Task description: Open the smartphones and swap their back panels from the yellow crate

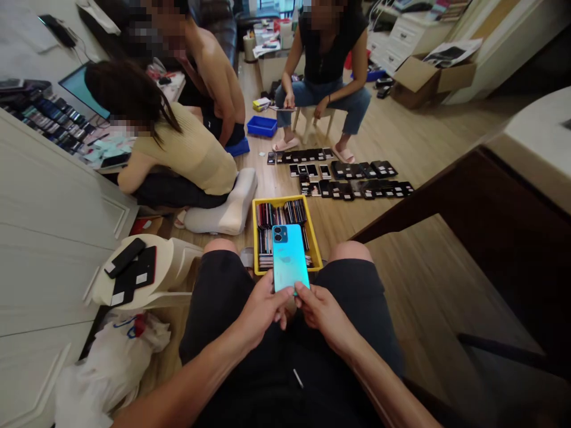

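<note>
I hold a turquoise phone (289, 257) back side up over my lap, its camera end pointing away from me. My left hand (263, 309) pinches its lower left corner and my right hand (323, 312) pinches its lower right corner. Both hands are closed on the phone's bottom edge. Just beyond it, on the floor between my knees, stands a yellow bin (256, 238) packed with several phones on edge.
Rows of phones (348, 178) lie on the wooden floor ahead. Three people sit around them. A white stool (169, 261) at my left carries dark phones (131, 267). A white plastic bag (111, 362) lies below it. A dark table (482, 226) stands at my right.
</note>
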Available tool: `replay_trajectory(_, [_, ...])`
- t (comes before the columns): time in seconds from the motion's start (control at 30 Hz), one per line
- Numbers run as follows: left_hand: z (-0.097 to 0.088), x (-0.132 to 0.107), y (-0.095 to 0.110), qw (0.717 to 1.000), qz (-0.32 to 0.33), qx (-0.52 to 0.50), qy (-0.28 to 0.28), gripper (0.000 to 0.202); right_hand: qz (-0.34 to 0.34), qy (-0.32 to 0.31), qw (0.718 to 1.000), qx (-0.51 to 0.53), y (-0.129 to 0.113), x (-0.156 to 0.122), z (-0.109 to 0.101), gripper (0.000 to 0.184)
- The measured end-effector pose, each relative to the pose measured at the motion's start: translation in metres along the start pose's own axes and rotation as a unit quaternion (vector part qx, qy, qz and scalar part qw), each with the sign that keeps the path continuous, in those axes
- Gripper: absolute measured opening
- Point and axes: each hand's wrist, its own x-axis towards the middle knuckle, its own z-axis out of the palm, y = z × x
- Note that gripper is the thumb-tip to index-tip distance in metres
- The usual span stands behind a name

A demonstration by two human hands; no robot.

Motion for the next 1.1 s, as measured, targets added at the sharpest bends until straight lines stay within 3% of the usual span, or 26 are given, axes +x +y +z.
replay_trajectory(0.17, [-0.013, 0.003, 0.001, 1.000, -0.012, 0.001, -0.011, 0.042, -0.009, -0.046, 0.998, -0.036, 0.005, -0.003, -0.006, 0.059])
replay_trajectory(0.33, [-0.019, 0.004, 0.002, 0.997, 0.004, 0.018, -0.069, 0.043, -0.034, -0.054, 0.996, -0.065, 0.001, -0.006, 0.000, 0.056])
replay_trajectory(0.47, [-0.013, -0.001, -0.005, 0.999, 0.011, -0.011, -0.042, 0.049, -0.047, -0.052, 0.994, -0.088, 0.000, -0.007, 0.004, 0.046])
replay_trajectory(0.57, [-0.008, -0.005, -0.009, 0.999, 0.016, -0.024, -0.014, 0.053, -0.063, -0.047, 0.995, -0.059, 0.005, -0.008, 0.008, 0.045])
replay_trajectory(0.73, [-0.013, -0.008, -0.011, 0.999, 0.005, -0.029, -0.016, 0.051, -0.089, -0.007, 0.996, 0.003, 0.013, -0.005, 0.017, 0.046])
replay_trajectory(0.93, [-0.027, 0.007, 0.021, 0.992, -0.004, -0.125, 0.013, 0.038, -0.066, 0.006, 0.998, -0.016, 0.015, 0.008, 0.028, 0.049])
replay_trajectory(1.0, [-0.035, 0.014, 0.038, 0.987, 0.003, -0.157, 0.039, 0.029, -0.102, -0.002, 0.990, -0.093, 0.009, 0.012, 0.036, 0.046])
replay_trajectory(1.1, [-0.049, 0.017, 0.064, 0.982, 0.029, -0.166, 0.084, 0.018, -0.184, -0.007, 0.957, -0.225, -0.011, 0.015, 0.051, 0.044])
